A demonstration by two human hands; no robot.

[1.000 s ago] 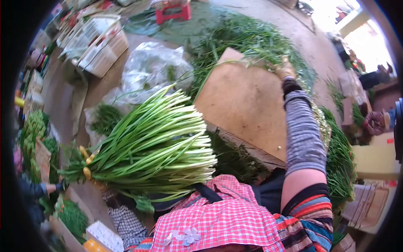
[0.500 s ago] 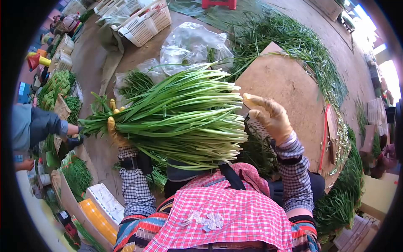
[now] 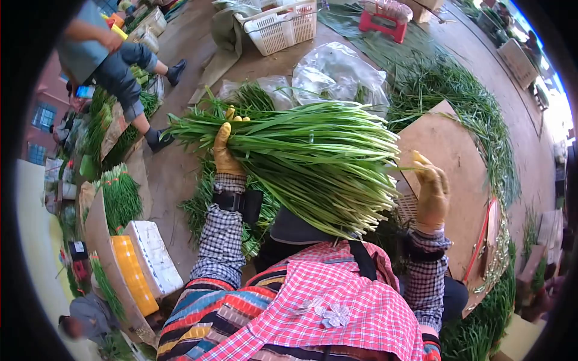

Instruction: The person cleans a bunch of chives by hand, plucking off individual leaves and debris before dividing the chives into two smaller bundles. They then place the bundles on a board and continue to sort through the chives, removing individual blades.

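My left hand [image 3: 226,150], in a yellow glove, is wrapped round the leafy part of a large bunch of garlic chives [image 3: 319,150]. The bunch lies sideways above my lap, its pale cut ends fanned out to the right. At that end my right hand [image 3: 432,195], gloved too, pinches a single thin chive stalk [image 3: 407,168] that sticks out from the bunch. A wooden board [image 3: 448,150] lies beyond my right hand. Below the bunch, more loose greens [image 3: 201,204] show beside my left forearm.
A clear plastic bag [image 3: 340,69] and a white plastic crate [image 3: 282,30] stand ahead, with a red stool [image 3: 385,21] farther right. Heaped greens [image 3: 463,90] curve round the board. A person [image 3: 114,60] walks at the left. A white foam box [image 3: 153,256] sits front left.
The view has swung left, so the bunch sits farther right in it. My right hand has gone from open beside the cut ends to pinching a stalk. The person at left has come nearer.
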